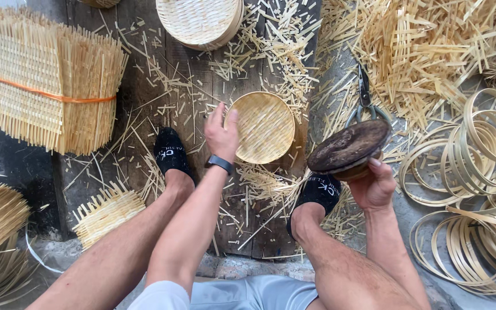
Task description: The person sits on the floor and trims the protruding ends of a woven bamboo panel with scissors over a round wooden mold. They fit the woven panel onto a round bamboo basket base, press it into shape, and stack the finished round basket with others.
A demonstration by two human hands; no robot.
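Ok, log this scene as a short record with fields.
Left hand: fingertips on the rim of a round woven bamboo tray, lying on a dark wooden board
Right hand: holds a dark round wooden mould, tilted
Nearby: shears, bamboo hoops, tied bundle of woven mats, stacked trays

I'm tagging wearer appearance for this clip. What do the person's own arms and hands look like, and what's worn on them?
Both arms are bare, with no sleeves or gloves. The left hand has a dark wristband with a flat rectangular face, like a watch or fitness band. The right hand and wrist wear nothing visible.
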